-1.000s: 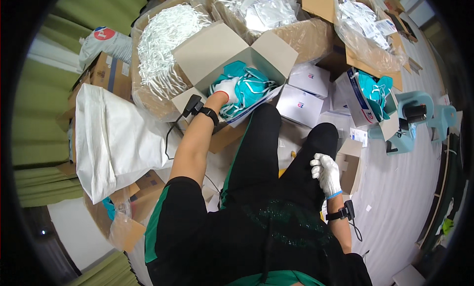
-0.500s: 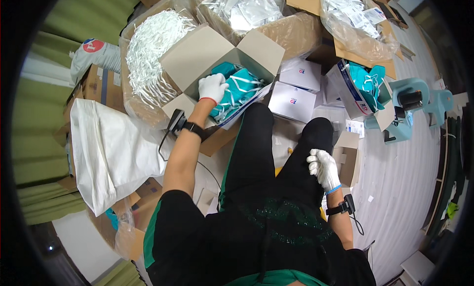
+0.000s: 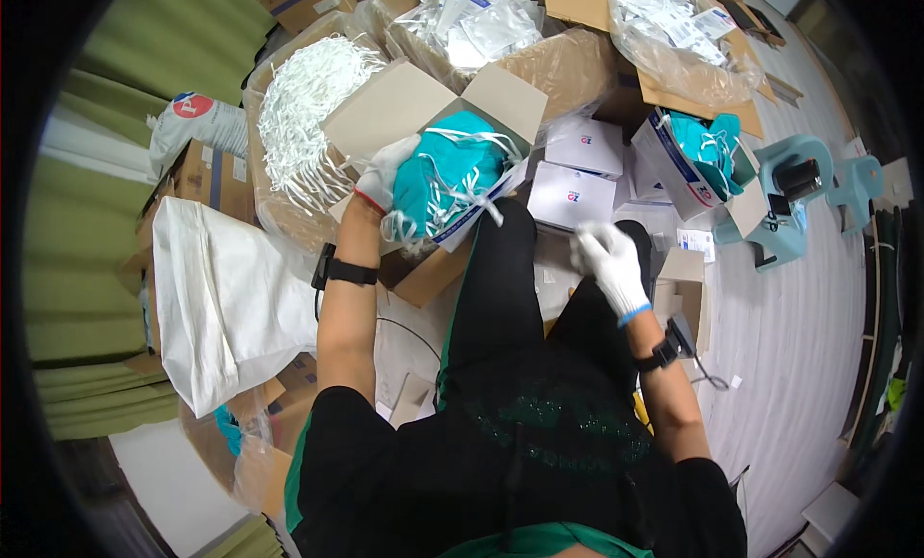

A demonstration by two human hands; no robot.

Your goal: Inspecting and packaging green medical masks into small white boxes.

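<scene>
Left hand (image 3: 387,168) holds teal masks (image 3: 445,168) over blue-labelled box (image 3: 393,105).

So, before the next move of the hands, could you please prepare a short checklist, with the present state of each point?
1. Left hand holding the teal masks: ok, at their left side.
2. Left hand's grip firm: cannot tell, it is partly hidden behind them.
3. Right hand touching the masks: not ok, it is apart from them.
4. Flaps of the cardboard box open: ok.
5. White straps inside the box: not ok, some hang over the edge.
</scene>
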